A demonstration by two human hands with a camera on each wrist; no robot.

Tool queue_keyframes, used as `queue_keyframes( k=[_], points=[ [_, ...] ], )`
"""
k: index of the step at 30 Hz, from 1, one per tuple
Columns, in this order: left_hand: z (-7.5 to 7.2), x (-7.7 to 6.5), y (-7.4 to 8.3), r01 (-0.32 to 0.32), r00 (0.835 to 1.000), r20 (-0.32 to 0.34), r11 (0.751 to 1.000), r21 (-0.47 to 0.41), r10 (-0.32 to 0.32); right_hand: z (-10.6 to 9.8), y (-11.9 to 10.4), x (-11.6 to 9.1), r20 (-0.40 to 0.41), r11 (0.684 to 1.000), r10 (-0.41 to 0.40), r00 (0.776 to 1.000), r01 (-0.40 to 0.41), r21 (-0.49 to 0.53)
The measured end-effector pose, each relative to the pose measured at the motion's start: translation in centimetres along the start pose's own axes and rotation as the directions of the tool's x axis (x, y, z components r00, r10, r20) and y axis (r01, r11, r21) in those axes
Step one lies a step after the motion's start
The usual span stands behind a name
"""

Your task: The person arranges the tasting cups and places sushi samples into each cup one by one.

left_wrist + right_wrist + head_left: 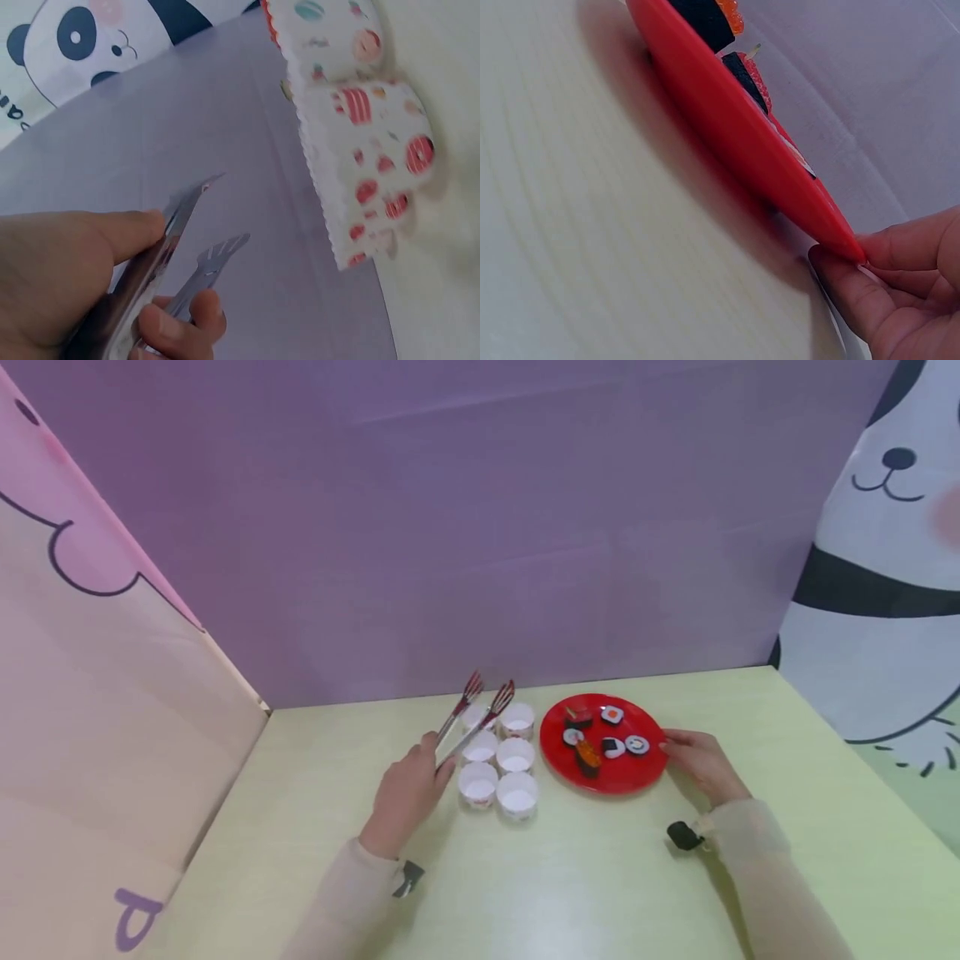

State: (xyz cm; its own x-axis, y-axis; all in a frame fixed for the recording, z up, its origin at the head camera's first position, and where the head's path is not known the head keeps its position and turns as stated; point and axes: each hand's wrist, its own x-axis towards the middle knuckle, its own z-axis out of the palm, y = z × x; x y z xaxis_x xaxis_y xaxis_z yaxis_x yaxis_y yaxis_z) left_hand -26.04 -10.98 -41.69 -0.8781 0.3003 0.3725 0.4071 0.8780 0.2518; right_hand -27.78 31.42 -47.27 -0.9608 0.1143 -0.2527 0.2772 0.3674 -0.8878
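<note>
My left hand (411, 789) holds a pair of metal tongs (502, 697) with slotted ends, their two arms spread apart over the white paper cups (517, 795). In the left wrist view the thumb lies along one arm of the tongs (169, 240) and the fingers curl round the other. With thumb and fingers my right hand (703, 766) pinches the right rim of a red plate (630, 778). Toy sushi lies on it, including an orange-topped piece (588, 757), a rice ball (613, 747) and a smiling roll (637, 745). Nothing is between the tong ends.
The cups stand close together in two columns left of the plate, with printed sides (367, 150). A pale table (570, 877) carries everything. Behind it rises a purple backdrop (487, 543), with cartoon-printed panels (862, 643) at both sides.
</note>
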Motion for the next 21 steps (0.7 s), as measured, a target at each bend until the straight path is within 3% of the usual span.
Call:
queue_keyframes(
  k=[3,6,10,15,21],
  points=[
    [0.2,0.1,1.2,-0.088,0.996,0.005,0.996,0.016,0.088,0.0,0.0,0.1,-0.006,1.0,-0.01,1.0,0.01,0.005],
    [0.5,0.1,2.3,-0.135,0.99,0.047,0.991,0.024,0.134,0.0,0.0,0.2,-0.01,1.0,-0.012,1.0,0.012,-0.005],
    [0.9,0.1,3.8,-0.148,0.981,0.134,0.989,0.026,0.143,-0.1,0.0,0.3,-0.014,1.0,-0.001,1.0,0.001,-0.022],
    [1.5,0.2,5.1,-0.175,0.966,0.196,0.984,0.019,0.168,-0.2,0.0,0.3,-0.019,0.999,0.007,1.0,-0.007,-0.034],
    [2.5,0.4,6.1,-0.15,0.95,0.278,0.989,0.017,0.139,-0.1,0.2,0.3,-0.024,0.999,0.017,1.0,-0.017,-0.035]
  ],
)
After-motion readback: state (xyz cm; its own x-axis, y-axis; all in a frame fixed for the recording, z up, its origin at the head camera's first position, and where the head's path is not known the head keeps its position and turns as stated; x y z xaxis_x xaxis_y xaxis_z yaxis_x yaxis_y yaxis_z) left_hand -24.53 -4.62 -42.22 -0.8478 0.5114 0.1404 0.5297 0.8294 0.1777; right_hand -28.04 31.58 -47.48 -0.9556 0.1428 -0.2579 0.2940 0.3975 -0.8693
